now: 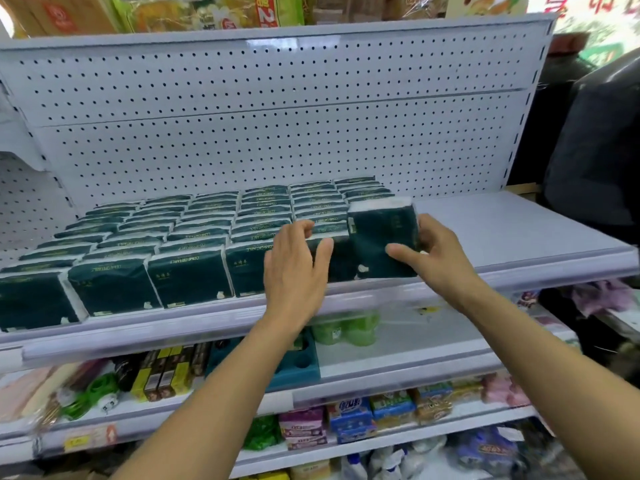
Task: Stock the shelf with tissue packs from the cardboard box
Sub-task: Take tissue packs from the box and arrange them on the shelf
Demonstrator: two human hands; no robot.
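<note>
My right hand point(437, 252) grips a dark green tissue pack point(382, 237) at the right end of the stocked rows point(194, 233) on the white shelf point(502, 230). My thumb lies across the pack's front face and my fingers point(427, 221) curl round its right edge, so the pack is pinched between them. It stands upright, its white top edge showing, and rises a little higher than the packs just to its left; its lower edge sits close to the shelf's front lip, though I cannot tell if it is fully resting there.

My left hand point(294, 268) is just left of that pack, palm down over the front pack of the neighbouring row. Its fingers are loosely spread and bent, the tips touching the tops of the packs there, the thumb against the front face; it closes round nothing.

Left of the held pack, the rows of matching green packs run back to the pegboard panel point(263, 133) and fill the shelf to its left end. Right of the held pack the shelf surface is bare white. Below it, a lower shelf carries a teal box point(294, 368) and green bottles point(346, 329), with coloured packets on the shelves under that.
</note>
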